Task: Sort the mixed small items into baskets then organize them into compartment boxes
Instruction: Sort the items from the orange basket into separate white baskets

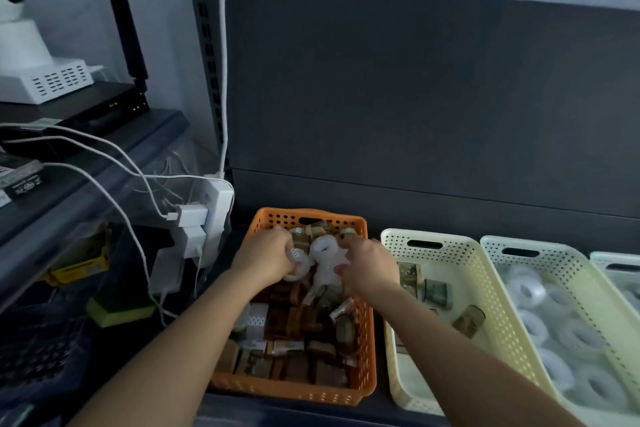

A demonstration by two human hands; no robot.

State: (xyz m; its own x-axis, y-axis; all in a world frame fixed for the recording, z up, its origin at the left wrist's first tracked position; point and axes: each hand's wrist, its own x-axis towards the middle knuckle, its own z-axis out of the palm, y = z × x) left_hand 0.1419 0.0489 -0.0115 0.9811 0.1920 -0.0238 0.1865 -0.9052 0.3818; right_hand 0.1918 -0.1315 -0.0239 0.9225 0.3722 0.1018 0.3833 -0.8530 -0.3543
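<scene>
Nearest, along the front edge of the dark shelf [346, 418], sits an orange perforated plastic basket [294, 395] packed with small brown and patterned tape rolls [298, 367], a few white dotted ones mixed in among them. Just beside it to the right stands a cream perforated plastic basket [398, 374] holding only a handful of greenish patterned rolls [436, 293]. Next along is a pale green perforated basket [568, 255] filled with clear-white tape rolls [588, 381], and a sliver of a fourth pale basket [616, 258] shows at the shelf's right edge. Both bare forearms stretch over the orange basket to its far end. There the left hand [268, 253] has its fingers curled round a couple of small white tape rings [298, 269], gripping them just above the heap. The right hand [372, 265] is curled too, its fingers pinching the right side of a white wrapped bundle [325, 255] that lies between the two hands. Behind the baskets rises the shelf's dark grey back panel [415, 97]. Off the shelf's left edge a white power strip [214, 215] hangs with plugs and white cables. Farther back on a dark cabinet stand a black router with an upright antenna [104, 104] and a white vented box [45, 80].
</scene>
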